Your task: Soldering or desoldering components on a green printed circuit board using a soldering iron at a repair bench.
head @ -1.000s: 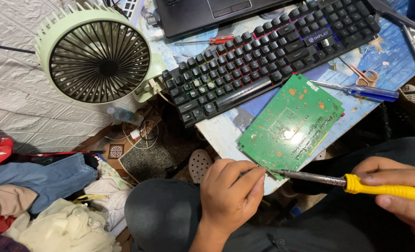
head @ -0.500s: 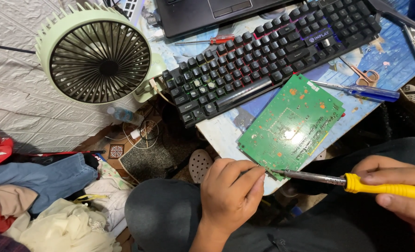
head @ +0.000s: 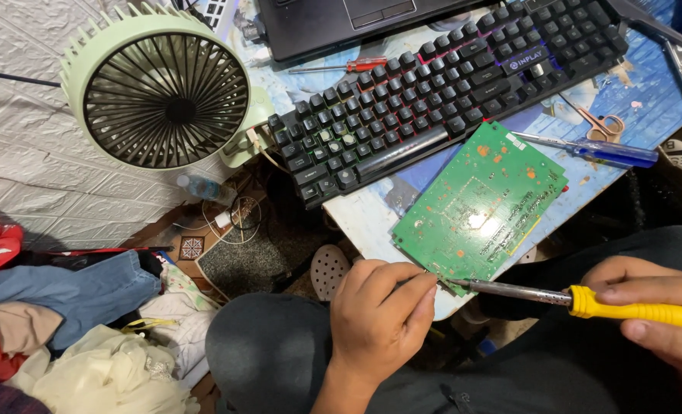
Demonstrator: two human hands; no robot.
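Left hand (head: 379, 322): fingers curled nearly shut, fingertips (head: 425, 287) pinched at the near corner of the green circuit board (head: 479, 207); whether anything small was held between them could not be told.

Right hand (head: 655, 330): closed around the yellow handle of a soldering iron (head: 586, 300), thumb along the top. The metal shaft ran leftward from the hand, its tip touching the board's near edge just beside the left fingertips.

Circuit board: green, rectangular, lying tilted and overhanging the near edge of the table (head: 372, 222); scattered orange spots and fine pale traces on its face, with a bright glare near the middle.

Beyond the board, to the right hand's side: a blue-handled screwdriver (head: 594, 150) and small scissors (head: 598, 123).

Farther from both hands: a black keyboard (head: 441, 92) set at a slant, a red-handled screwdriver (head: 341, 66) behind it, then a black laptop (head: 349, 19).

Far to the left of the left hand: a pale green fan (head: 161, 88), and below it a heap of clothes (head: 72, 307).
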